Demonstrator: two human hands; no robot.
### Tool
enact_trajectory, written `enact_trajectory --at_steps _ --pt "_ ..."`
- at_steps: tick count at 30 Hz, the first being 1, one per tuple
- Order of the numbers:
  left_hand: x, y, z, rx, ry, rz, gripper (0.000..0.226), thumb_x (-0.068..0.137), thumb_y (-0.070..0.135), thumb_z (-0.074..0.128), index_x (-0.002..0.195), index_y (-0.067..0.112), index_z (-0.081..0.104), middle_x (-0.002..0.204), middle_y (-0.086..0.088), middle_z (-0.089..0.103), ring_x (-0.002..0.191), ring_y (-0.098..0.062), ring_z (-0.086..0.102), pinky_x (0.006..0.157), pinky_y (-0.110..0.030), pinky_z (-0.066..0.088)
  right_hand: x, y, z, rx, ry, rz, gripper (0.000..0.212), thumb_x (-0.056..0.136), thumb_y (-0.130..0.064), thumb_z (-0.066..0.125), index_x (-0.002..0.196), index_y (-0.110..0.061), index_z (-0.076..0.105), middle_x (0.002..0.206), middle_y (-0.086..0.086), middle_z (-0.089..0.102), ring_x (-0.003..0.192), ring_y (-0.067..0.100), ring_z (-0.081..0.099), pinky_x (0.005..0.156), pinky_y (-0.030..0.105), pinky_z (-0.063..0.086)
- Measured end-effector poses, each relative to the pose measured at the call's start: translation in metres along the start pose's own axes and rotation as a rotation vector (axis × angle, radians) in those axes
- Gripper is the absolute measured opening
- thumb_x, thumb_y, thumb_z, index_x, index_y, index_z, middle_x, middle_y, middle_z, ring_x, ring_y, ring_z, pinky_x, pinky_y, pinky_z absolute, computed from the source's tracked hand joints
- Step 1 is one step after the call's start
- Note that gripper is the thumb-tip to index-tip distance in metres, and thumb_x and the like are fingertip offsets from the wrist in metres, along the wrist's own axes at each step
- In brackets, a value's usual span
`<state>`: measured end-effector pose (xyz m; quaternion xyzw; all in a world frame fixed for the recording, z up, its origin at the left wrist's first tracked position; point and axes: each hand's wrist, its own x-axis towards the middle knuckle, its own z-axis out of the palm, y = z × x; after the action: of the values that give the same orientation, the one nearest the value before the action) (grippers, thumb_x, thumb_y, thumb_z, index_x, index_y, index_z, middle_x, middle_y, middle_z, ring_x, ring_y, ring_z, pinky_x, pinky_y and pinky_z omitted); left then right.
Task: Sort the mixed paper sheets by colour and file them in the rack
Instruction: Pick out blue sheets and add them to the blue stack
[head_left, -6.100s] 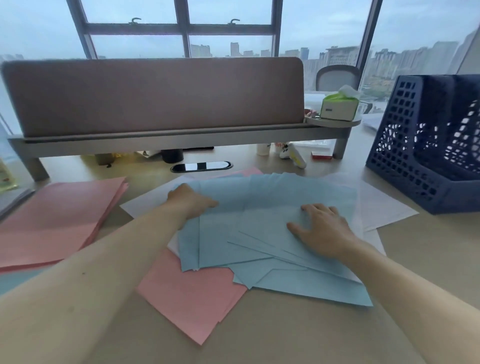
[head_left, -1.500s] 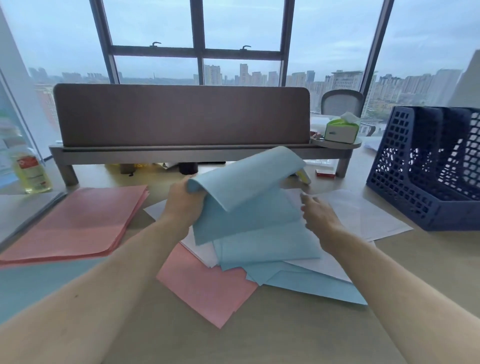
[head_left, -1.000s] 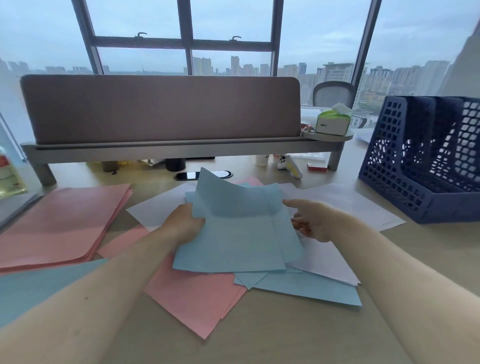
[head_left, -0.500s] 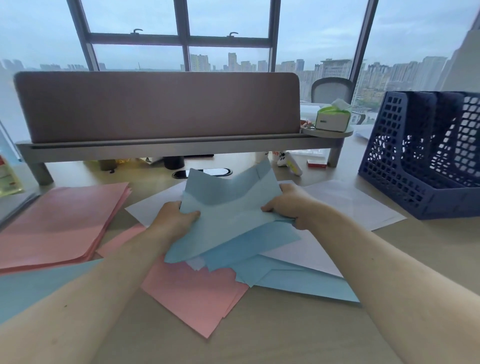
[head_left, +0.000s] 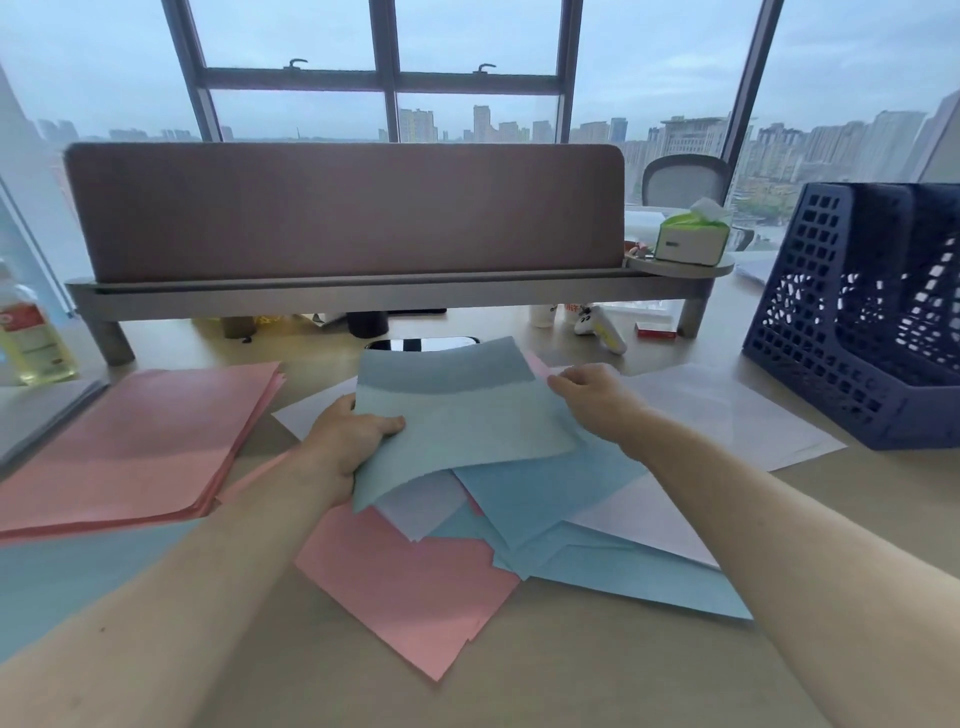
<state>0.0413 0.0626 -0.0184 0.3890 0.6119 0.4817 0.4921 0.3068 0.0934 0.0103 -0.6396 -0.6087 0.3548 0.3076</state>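
The left hand (head_left: 348, 447) grips the lifted blue sheets (head_left: 462, 431), thumb on top, and the right hand (head_left: 597, 400) pinches their far corner with curled fingers. Under both hands lies the mixed pile (head_left: 519, 525), with the pink stack (head_left: 130, 441) left of the left hand and the rack (head_left: 852, 332) well right of the right. Half a second ago the bundle was buckled, and now it lies flatter.

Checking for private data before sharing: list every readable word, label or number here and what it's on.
Nothing reads clearly.
Bottle: red label, print blurred.
Tissue box: dark mark on front, too small.
White container under the shelf: orange marks, too small.
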Motion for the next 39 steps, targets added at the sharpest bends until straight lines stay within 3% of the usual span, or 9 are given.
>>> enact_trajectory --at_steps 4,8,12,19,24,29,32,36,39 --pt "0.0 -0.003 -0.001 0.132 0.08 0.008 0.025 0.09 0.0 0.069 0.11 0.01 0.058 0.107 -0.013 0.069 0.093 -0.031 0.068 0.078 -0.041 0.058 0.007 0.016 -0.008 -0.234 0.032 0.173 0.043 0.096 -0.048 0.057 0.109 -0.007 0.053 0.103 0.011 0.055 0.09 0.027 0.052 0.075 0.029 0.039" --pt "-0.001 -0.008 0.005 0.246 0.07 0.025 0.024 0.084 0.006 0.076 0.105 0.008 0.063 0.106 -0.016 0.071 0.096 -0.034 0.07 0.089 -0.05 0.058 0.007 0.014 -0.006 -0.278 0.011 0.2 0.071 0.084 -0.056 0.07 0.126 -0.004 0.047 0.11 0.009 0.048 0.097 0.026 0.048 0.081 0.031 0.041" --pt "-0.005 -0.012 0.014 0.271 0.064 0.061 0.025 0.086 0.004 0.074 0.108 0.006 0.063 0.106 -0.013 0.07 0.098 -0.032 0.068 0.089 -0.044 0.058 0.017 0.019 -0.002 -0.302 0.018 0.218 0.089 0.073 -0.056 0.08 0.132 0.0 0.045 0.112 0.008 0.049 0.1 0.027 0.049 0.091 0.035 0.047" --pt "-0.004 -0.016 0.018 0.244 0.037 0.052 0.015 0.086 0.004 0.075 0.096 0.009 0.065 0.102 -0.013 0.073 0.091 -0.03 0.071 0.084 -0.042 0.06 0.021 0.012 0.01 -0.294 -0.03 0.169 0.071 0.068 -0.047 0.087 0.113 -0.009 0.047 0.112 0.006 0.055 0.101 0.026 0.055 0.084 0.034 0.048" --pt "-0.005 -0.015 0.019 0.223 0.029 0.047 0.016 0.088 0.002 0.072 0.101 0.007 0.065 0.106 -0.016 0.072 0.094 -0.032 0.071 0.088 -0.044 0.059 0.021 0.005 0.014 0.045 -0.167 0.229 0.066 0.066 -0.02 0.092 0.117 -0.005 0.053 0.112 0.013 0.067 0.099 0.032 0.069 0.084 0.044 0.059" --pt "-0.014 -0.007 0.006 0.155 0.036 0.022 0.01 0.094 0.007 0.066 0.103 0.004 0.068 0.096 -0.012 0.072 0.078 -0.026 0.07 0.065 -0.031 0.057 0.007 0.001 0.008 0.329 -0.299 0.169 0.041 0.081 0.0 0.077 0.12 -0.002 0.065 0.111 0.014 0.074 0.1 0.033 0.071 0.089 0.049 0.057" --pt "-0.021 -0.004 -0.009 0.005 -0.04 0.027 0.014 0.096 0.014 0.066 0.109 0.009 0.069 0.107 -0.011 0.076 0.09 -0.027 0.075 0.084 -0.043 0.06 -0.01 -0.007 0.008 0.537 -0.28 -0.009 0.037 0.085 0.003 0.072 0.12 -0.008 0.064 0.113 0.011 0.074 0.102 0.032 0.071 0.086 0.046 0.059" --pt "-0.038 0.002 -0.027 -0.246 -0.245 0.065 0.026 0.101 0.023 0.057 0.122 0.012 0.068 0.118 -0.006 0.074 0.104 -0.023 0.072 0.088 -0.04 0.056 -0.032 -0.019 0.019 0.718 -0.272 -0.176 0.038 0.088 0.003 0.067 0.123 -0.01 0.061 0.116 0.011 0.073 0.101 0.03 0.071 0.084 0.044 0.06" --pt "-0.048 0.007 -0.038 -0.223 -0.16 0.238 0.025 0.098 0.016 0.062 0.122 0.017 0.066 0.118 -0.005 0.074 0.108 -0.031 0.071 0.09 -0.044 0.057 -0.045 -0.024 0.028 0.687 -0.286 -0.235 0.035 0.088 0.003 0.066 0.121 -0.009 0.061 0.114 0.01 0.074 0.097 0.026 0.072 0.082 0.04 0.06"
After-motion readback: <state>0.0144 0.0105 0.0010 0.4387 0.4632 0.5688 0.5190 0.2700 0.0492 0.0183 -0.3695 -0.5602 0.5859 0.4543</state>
